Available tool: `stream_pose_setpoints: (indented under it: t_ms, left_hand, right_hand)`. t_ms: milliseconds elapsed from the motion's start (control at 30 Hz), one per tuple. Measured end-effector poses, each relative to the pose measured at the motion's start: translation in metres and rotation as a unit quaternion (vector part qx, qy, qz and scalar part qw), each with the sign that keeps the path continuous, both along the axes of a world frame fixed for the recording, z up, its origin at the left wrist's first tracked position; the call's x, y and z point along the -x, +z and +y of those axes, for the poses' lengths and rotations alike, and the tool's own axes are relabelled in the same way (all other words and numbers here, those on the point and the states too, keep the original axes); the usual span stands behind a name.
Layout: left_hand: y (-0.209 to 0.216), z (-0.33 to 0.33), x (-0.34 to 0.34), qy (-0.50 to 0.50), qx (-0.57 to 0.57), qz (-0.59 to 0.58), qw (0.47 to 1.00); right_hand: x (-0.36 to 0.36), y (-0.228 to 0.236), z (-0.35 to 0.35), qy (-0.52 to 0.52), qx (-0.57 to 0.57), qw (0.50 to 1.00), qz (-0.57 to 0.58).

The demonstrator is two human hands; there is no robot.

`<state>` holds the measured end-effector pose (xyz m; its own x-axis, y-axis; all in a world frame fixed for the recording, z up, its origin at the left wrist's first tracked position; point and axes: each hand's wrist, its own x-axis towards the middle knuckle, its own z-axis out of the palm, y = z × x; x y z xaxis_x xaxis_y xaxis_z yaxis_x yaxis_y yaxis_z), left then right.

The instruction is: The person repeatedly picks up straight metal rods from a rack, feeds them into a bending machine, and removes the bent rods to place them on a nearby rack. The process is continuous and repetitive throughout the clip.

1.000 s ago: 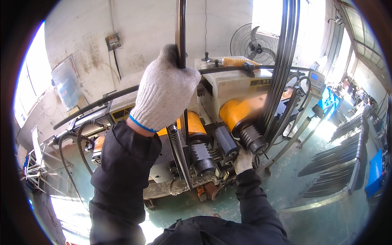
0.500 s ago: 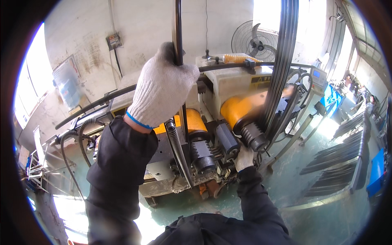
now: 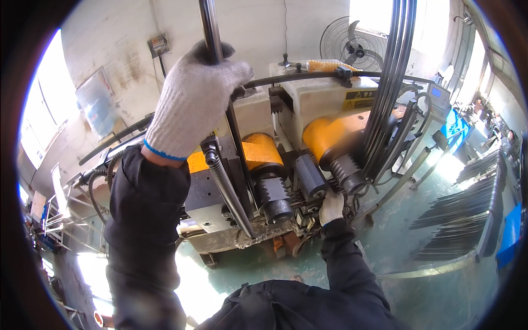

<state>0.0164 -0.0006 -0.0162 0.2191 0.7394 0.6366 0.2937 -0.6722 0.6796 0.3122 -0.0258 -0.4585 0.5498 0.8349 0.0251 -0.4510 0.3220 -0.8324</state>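
Observation:
My left hand [image 3: 195,102], in a white knit glove with dark fingertips and a blue cuff edge, is wrapped round a dark shiny metal rod [image 3: 209,25]. The rod leans left at its top, and its lower part runs down beside a toothed dark roller [image 3: 273,198] on the machine. Low between the rollers, my gloved right hand [image 3: 331,207] reaches in beside a dark grey block [image 3: 309,176]; its fingers are hidden there. A second toothed roller [image 3: 345,175] is just right of that hand. A slanted spring-like metal rod [image 3: 226,187] stands below my left hand.
Several upright dark rods [image 3: 388,82] rise at the right of the machine, whose yellow housings [image 3: 324,135] carry the rollers. A curved black bar [image 3: 308,78] crosses behind. A fan [image 3: 352,44] is at the back; a rack of rods [image 3: 462,220] lies right.
My left hand has moved left and slightly up, tilting the rod's upper part left. My right hand stays low at the machine. The whole view has shifted slightly.

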Motion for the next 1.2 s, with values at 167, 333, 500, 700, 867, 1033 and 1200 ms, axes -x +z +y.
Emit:
stream_pose_setpoints:
  t_ms: [167, 333, 500, 700, 867, 1033, 1200]
  left_hand:
    - [-0.011, 0.004, 0.019, -0.094, 0.024, -0.006, 0.995]
    - [-0.006, 0.008, 0.033, -0.009, -0.196, 0.282, 0.939]
    - [-0.003, -0.006, 0.027, -0.016, -0.048, 0.186, 0.981]
    - [-0.007, -0.003, 0.025, -0.035, 0.057, 0.067, 0.995]
    - [-0.009, -0.004, 0.032, -0.003, 0.0, 0.103, 0.995]
    - [-0.007, -0.011, 0.022, -0.004, 0.06, 0.061, 0.996]
    - [-0.008, -0.01, 0.027, 0.022, 0.036, 0.116, 0.992]
  right_hand:
    - [0.006, -0.004, -0.004, 0.015, 0.003, 0.997, 0.081]
    - [0.013, 0.018, -0.011, 0.004, 0.046, 0.995, 0.09]
    - [0.004, 0.003, -0.006, 0.011, 0.034, 0.999, 0.028]
    - [-0.013, -0.034, 0.005, 0.031, 0.045, 0.996, -0.072]
    - [-0.01, -0.058, 0.014, -0.05, 0.027, 0.958, -0.281]
    - [-0.012, -0.075, 0.018, -0.068, 0.008, 0.944, -0.324]
    - [0.002, -0.022, 0.007, 0.02, -0.012, 0.991, -0.131]
